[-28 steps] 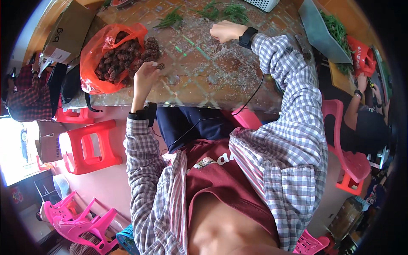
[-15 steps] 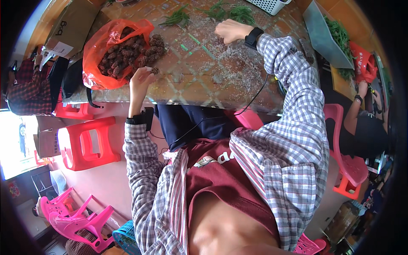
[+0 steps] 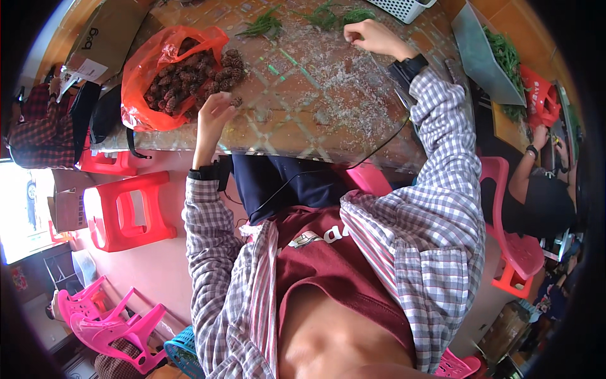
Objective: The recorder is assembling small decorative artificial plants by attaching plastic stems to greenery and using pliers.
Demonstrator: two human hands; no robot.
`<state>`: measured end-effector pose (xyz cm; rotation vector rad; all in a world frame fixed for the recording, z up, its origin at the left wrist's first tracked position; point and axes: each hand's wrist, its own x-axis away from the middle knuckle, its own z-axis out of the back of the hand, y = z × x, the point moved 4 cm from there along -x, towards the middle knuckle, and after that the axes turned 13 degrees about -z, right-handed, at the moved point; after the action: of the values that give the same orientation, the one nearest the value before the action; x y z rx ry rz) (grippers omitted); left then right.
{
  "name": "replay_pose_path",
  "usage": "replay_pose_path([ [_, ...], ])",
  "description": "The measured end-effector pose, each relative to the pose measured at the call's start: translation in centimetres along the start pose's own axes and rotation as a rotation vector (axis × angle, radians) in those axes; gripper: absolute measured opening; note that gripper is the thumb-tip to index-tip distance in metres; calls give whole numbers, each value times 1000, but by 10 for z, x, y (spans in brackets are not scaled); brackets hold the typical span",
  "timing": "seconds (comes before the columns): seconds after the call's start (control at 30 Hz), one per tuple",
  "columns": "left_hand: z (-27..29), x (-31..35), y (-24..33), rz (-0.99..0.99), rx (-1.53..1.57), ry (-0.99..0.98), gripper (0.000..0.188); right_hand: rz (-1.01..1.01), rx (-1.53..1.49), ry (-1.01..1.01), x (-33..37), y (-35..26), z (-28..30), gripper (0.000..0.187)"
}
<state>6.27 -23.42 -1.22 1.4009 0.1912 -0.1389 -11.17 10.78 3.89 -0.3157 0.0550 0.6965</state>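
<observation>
My left hand (image 3: 214, 120) is closed at the fingertips around a small brown pine cone (image 3: 236, 102), just above the table's near part. Beside it, an orange-red plastic bag (image 3: 136, 95) lies wide at the mouth, full of brown pine cones (image 3: 180, 82); several have spilled out at its right. My right hand (image 3: 377, 38), fingers curled in, is over the far right part of the table, close to a green sprig (image 3: 358, 15). Whatever it may hold is hidden by its fingers. Both wrists wear dark bands.
White granules (image 3: 353, 101) are scattered over the patterned table (image 3: 284, 129). Green sprigs (image 3: 262, 25) lie at the back, near a white basket (image 3: 401, 9). A bin of greenery (image 3: 480, 57) stands at right, a cardboard box (image 3: 104, 41) at left. A thin cable (image 3: 382, 148) crosses the table's front edge.
My right hand has moved right and a little farther away, still curled. My left hand has shifted slightly with the pine cone at its fingertips.
</observation>
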Motion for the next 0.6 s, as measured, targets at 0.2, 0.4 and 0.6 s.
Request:
replay_pose_path([
  [0.2,-32,-47,20,-89,222,-129,31,45,-294,313,26,-27,51,13],
  [0.4,-102,-104,110,-185,499,-161,35,-277,-407,525,71,-75,126,11],
  [0.6,-161,-131,154,-256,692,-368,33,-286,-601,823,97,-64,151,11],
])
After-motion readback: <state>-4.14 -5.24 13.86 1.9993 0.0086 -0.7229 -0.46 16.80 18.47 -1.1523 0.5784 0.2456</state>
